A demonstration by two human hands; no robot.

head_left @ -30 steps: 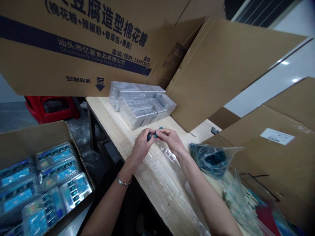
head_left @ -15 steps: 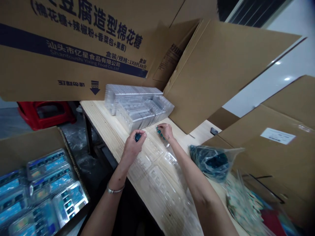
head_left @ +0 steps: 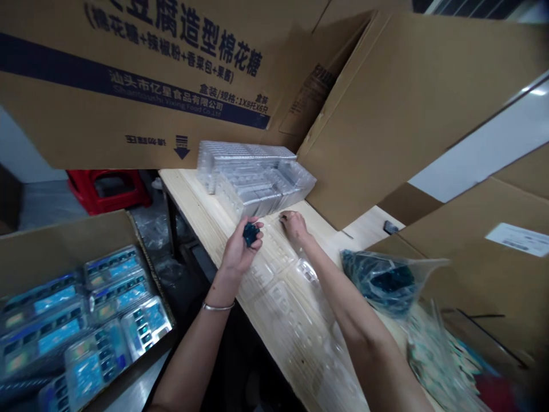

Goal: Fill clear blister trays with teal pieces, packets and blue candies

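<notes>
My left hand (head_left: 240, 249) is turned palm up, its fingers curled around a small clump of dark teal pieces (head_left: 251, 233). To its right, my right hand (head_left: 295, 227) reaches over the far end of clear plastic trays, fingertips pinched low near the table. Whatever sits in that pinch is too small to make out. The clear moulded trays (head_left: 288, 317) lie flat in rows on the pale wooden table (head_left: 191, 197), partly covered by my right forearm. Behind both hands stand stacked clear trays (head_left: 261, 186).
A bag of dark teal pieces (head_left: 377, 280) lies right of my forearm, with a bag of pale green pieces (head_left: 441, 355) nearer. Large cardboard boxes (head_left: 171, 74) wall the back and right. At lower left, a carton (head_left: 77, 237) holds several blue packs (head_left: 114, 266); a red stool (head_left: 107, 194) stands behind.
My left hand has rolled more palm up, showing more of the teal clump. Teal bits seen at my right fingers before no longer show, and those fingers are curled lower. The view has shifted left.
</notes>
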